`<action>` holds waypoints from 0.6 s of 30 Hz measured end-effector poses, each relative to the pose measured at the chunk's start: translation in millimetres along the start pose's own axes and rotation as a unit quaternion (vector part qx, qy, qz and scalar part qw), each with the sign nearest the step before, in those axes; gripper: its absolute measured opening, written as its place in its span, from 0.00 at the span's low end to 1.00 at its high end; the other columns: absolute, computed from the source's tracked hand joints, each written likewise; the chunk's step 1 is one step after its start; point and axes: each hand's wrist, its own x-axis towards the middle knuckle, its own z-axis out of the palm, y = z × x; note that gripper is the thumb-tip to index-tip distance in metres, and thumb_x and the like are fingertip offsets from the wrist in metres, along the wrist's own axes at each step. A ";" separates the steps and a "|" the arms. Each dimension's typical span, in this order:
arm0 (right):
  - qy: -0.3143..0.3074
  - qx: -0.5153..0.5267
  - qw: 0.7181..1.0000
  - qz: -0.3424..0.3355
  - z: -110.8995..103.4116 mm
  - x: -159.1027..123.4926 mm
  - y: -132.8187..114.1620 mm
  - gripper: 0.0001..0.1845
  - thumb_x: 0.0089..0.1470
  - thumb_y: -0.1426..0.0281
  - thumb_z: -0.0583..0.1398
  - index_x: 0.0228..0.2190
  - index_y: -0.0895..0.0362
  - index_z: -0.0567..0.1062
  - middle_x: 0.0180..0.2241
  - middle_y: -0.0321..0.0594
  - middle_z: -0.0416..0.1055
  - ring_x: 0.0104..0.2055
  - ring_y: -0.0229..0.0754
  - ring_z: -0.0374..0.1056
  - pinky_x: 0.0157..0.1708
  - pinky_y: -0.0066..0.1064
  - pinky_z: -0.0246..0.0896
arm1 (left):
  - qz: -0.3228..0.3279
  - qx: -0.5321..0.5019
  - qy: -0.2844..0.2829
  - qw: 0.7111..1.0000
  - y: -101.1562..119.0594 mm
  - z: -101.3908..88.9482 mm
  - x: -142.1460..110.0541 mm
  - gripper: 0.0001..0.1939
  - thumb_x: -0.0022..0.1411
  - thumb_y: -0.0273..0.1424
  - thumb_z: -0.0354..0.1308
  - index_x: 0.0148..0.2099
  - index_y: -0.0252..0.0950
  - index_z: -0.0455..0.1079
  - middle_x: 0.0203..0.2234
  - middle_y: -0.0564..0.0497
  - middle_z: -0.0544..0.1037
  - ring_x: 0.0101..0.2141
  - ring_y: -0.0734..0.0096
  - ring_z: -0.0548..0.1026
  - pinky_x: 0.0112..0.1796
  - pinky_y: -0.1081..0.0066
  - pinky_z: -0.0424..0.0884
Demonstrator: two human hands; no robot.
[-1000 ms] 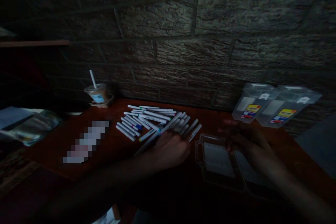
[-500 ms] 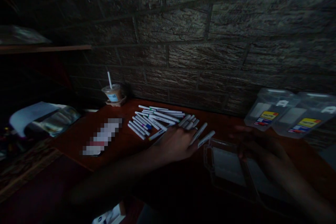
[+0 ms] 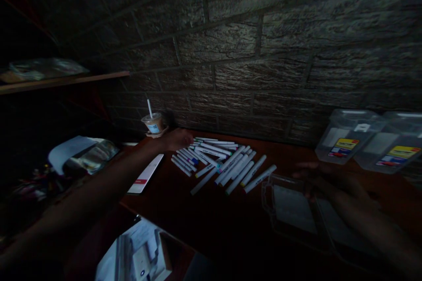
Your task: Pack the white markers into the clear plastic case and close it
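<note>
Left hand (image 3: pixel 180 139) and right hand (image 3: pixel 329 186) at a spread pile of markers (image 3: pixel 234 167) on a brown tabletop (image 3: pixel 292 154). The left hand has moved from the near right part of the pile to its far left end. The white barrels it had covered are now exposed, so more of the pile lies within view and unobstructed. Its fingers appear curled; whether they hold a marker cannot be told. The right hand has kept its place to the right of the pile, over an open clear case (image 3: pixel 267 195), some fingers extended; shadow hides whether it grips the case. A drink cup (image 3: pixel 153 124) stands beyond the pile's far left end, a phone (image 3: pixel 145 176) lies to its left, and 2 plastic containers (image 3: pixel 343 142) stand well to its right.
</note>
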 end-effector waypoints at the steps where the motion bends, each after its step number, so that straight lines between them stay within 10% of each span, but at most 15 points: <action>1: -0.003 -0.003 1.000 -0.001 0.9 -0.9 -2.5 0.26 0.47 0.47 0.69 0.38 0.54 0.83 0.36 0.49 0.83 0.23 0.46 0.73 0.23 0.36 0.70 | 0.008 -0.003 -0.016 1.000 -8.0 0.0 -5.1 0.09 0.59 0.22 0.59 0.38 0.34 0.81 0.31 0.51 0.84 0.33 0.69 0.81 0.35 0.75 0.70; 18: 0.021 -0.013 1.000 0.020 6.3 -2.6 -14.9 0.29 0.34 0.42 0.71 0.29 0.53 0.84 0.28 0.46 0.82 0.21 0.47 0.73 0.22 0.37 0.68 | 0.074 -0.009 -0.090 0.993 -39.5 19.5 -23.4 0.10 0.62 0.25 0.62 0.46 0.37 0.79 0.42 0.46 0.81 0.43 0.61 0.77 0.43 0.70 0.69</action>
